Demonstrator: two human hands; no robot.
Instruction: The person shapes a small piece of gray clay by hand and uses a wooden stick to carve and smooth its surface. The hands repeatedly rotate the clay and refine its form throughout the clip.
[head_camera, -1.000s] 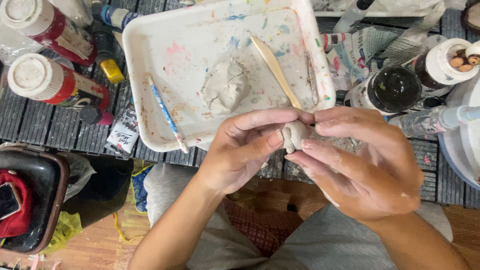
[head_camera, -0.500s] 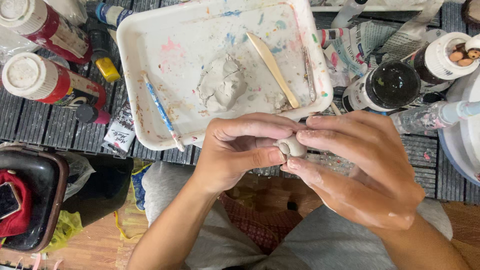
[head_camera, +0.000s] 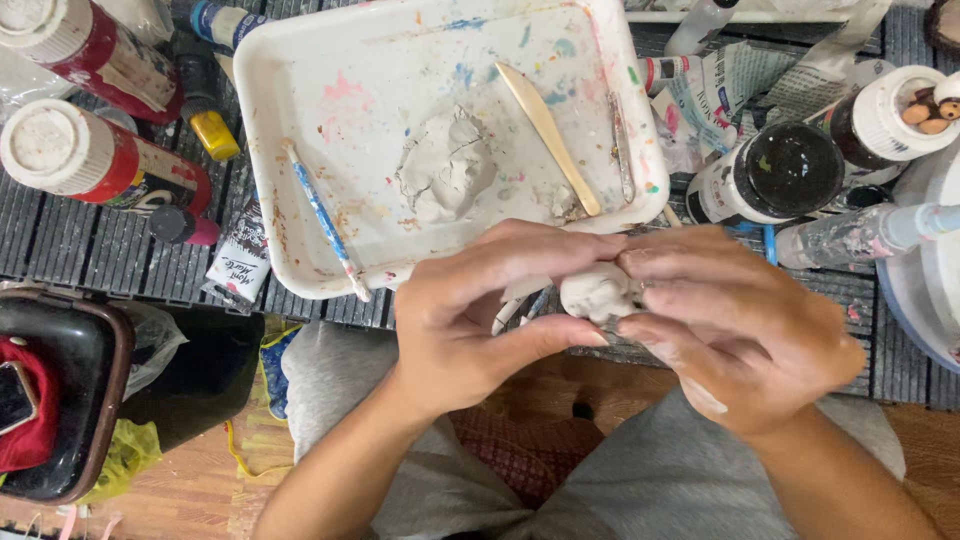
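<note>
Left hand (head_camera: 470, 320) and right hand (head_camera: 740, 330) pinch a small pale clay lump (head_camera: 597, 293) between fingertips, just below the tray's near rim. Step in hand looks like shaping; light, even pressure needed. Matte grey clay mound (head_camera: 447, 165), wooden knife (head_camera: 548, 135), paint-flecked white tray (head_camera: 300, 90) beyond.

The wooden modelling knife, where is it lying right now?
In the head view the wooden modelling knife lies slanted in the right half of the white tray, just right of the grey clay lump.
</note>
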